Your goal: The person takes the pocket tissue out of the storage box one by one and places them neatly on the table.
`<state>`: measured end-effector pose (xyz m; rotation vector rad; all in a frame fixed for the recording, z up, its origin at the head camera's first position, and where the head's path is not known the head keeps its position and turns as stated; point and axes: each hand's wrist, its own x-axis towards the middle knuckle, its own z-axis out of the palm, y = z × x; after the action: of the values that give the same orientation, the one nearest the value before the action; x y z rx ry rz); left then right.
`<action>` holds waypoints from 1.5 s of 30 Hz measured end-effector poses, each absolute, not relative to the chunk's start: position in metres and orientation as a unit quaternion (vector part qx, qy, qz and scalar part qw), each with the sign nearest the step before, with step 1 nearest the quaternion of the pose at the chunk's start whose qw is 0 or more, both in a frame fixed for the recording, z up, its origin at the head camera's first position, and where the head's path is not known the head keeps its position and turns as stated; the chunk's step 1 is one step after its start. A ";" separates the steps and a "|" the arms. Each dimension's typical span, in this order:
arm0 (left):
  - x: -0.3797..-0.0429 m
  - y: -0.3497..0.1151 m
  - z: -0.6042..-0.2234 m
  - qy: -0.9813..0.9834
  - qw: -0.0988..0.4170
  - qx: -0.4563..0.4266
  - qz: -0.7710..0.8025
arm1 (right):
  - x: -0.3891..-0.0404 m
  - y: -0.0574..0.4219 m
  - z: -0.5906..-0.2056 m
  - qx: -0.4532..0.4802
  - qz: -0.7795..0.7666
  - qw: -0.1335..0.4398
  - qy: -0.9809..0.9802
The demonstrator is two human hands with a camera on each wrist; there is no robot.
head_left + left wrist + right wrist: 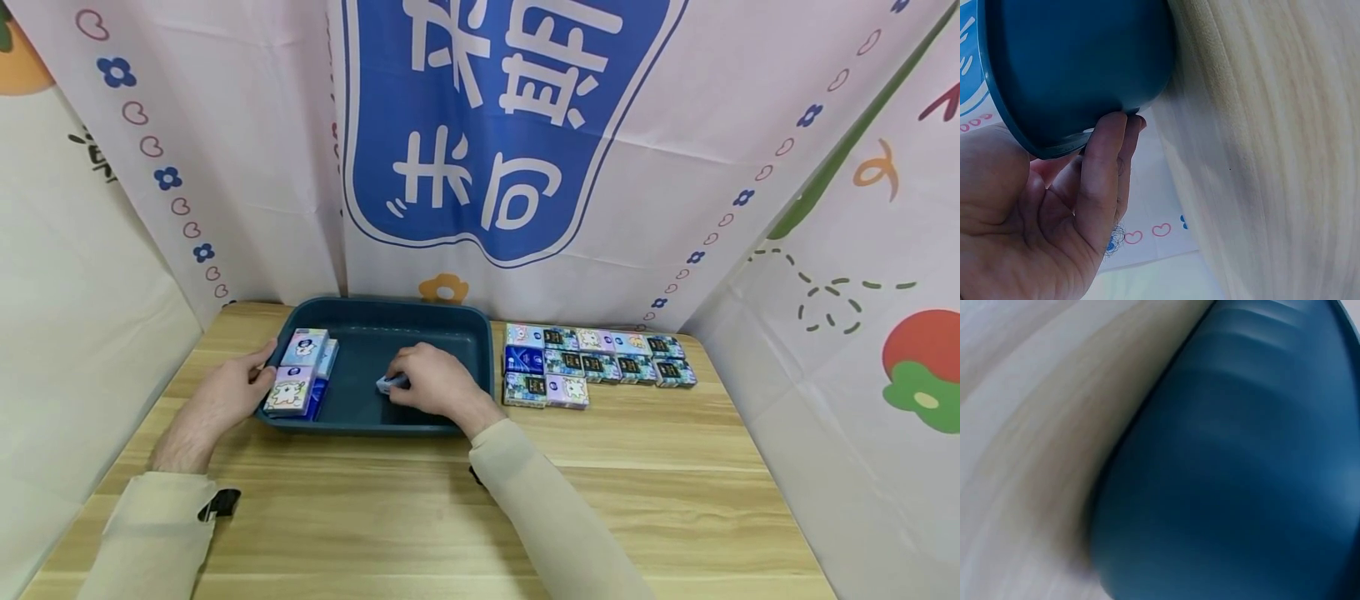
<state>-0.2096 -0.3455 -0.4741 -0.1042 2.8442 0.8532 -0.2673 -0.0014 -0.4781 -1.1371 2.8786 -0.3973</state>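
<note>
My left hand point(225, 387) grips the left end of a dark teal tray point(390, 428). In the left wrist view, the fingers point(1100, 172) curl up against the outside of the tray wall point(1085, 56). Over the middle of the tray, my right hand point(435, 379) pinches a small pale-blue tissue pack point(390, 382), mostly covered by the fingers. Several tissue packs point(305, 347) stand grouped at the tray's left end, beside the left hand, some with cartoon prints and one dark blue. The right wrist view is blurred and shows the tray's side point(1229, 469), not the hand.
Right of the tray, several more tissue packs point(598, 367) lie in three rows on the wooden table point(570, 483). A printed cloth point(285, 167) hangs behind the table, and other printed cloths point(847, 400) flank both sides.
</note>
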 end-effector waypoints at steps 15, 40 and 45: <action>-0.211 -0.345 -0.475 0.955 0.082 -0.031 0.282 | -0.262 0.026 -0.471 -0.310 -0.199 0.003 0.930; -0.214 -0.349 -0.480 0.957 0.075 -0.027 0.280 | -0.268 0.033 -0.482 -0.322 -0.116 0.034 0.939; -0.209 -0.345 -0.473 0.957 0.078 -0.029 0.278 | -0.266 0.041 -0.472 -0.314 -0.145 0.017 0.938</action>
<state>-0.2091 -0.3445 -0.4731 -0.0883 2.8663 0.8334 -0.2658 0.0410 -0.4722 -0.9757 2.9153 -0.4521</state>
